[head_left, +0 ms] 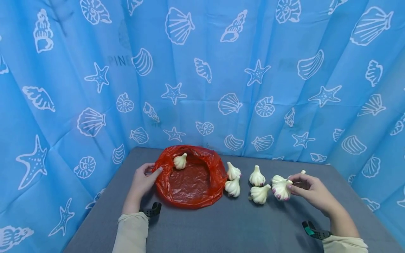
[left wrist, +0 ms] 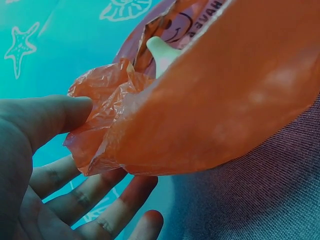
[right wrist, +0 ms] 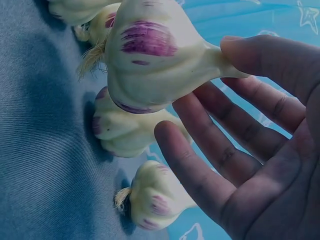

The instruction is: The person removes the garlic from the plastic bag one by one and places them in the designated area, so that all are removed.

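Note:
A red plastic bag (head_left: 193, 203) with its rim rolled back stands on the table, left of centre. Its left rim is pinched between the thumb and fingers of my left hand (head_left: 144, 181). One garlic bulb (head_left: 180, 161) lies inside, at the bag's back left; only its pale neck (left wrist: 162, 52) shows in the left wrist view. Over at the right, my right hand (head_left: 311, 191) pinches a white, purple-streaked garlic bulb (right wrist: 150, 60) by its neck, with the roots pointing away from the palm. Below it in the right wrist view are another bulb (right wrist: 127, 125) and a further one (right wrist: 157, 197).
Between the bag and my right hand, several garlic bulbs sit on the grey table (head_left: 221, 228), among them an upright one (head_left: 257, 176) and a tilted one (head_left: 260, 194). Two more, one being this bulb (head_left: 233, 187), lie against the bag's right side. A blue shell-patterned curtain (head_left: 202, 88) surrounds the table.

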The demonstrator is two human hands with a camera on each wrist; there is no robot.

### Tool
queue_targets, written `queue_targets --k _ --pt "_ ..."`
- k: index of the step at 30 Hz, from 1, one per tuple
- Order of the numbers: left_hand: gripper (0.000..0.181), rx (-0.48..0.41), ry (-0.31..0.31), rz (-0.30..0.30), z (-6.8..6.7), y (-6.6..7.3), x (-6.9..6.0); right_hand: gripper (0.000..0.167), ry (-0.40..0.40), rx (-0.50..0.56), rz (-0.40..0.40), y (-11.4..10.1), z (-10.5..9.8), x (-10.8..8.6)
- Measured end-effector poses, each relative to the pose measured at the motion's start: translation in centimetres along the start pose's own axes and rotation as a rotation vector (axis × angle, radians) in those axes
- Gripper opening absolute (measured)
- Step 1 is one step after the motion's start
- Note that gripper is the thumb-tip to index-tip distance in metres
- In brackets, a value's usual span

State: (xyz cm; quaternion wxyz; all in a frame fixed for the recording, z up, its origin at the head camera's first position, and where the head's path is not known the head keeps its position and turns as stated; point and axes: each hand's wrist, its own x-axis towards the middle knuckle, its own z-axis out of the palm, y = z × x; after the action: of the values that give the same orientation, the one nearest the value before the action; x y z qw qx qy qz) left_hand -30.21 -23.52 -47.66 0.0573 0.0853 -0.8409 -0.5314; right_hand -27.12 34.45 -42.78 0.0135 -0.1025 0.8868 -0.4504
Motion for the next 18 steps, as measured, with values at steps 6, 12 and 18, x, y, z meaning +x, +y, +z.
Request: queue_targets --k 6,12,18 --pt "0.057 0.000 0.000 0.006 0.0 -0.1 -0.1 0.035 -0.008 -0.054 0.014 0.6 0.2 0.1" --pt "0.058 0.005 -0.001 0.000 0.0 0.0 -0.2 0.033 -0.009 -0.120 0.023 1.1 0.2 0.2" --pt "0.057 0.009 -0.004 -0.003 -0.1 0.2 -0.1 0.031 -0.011 -0.131 0.004 1.3 0.1 0.2"
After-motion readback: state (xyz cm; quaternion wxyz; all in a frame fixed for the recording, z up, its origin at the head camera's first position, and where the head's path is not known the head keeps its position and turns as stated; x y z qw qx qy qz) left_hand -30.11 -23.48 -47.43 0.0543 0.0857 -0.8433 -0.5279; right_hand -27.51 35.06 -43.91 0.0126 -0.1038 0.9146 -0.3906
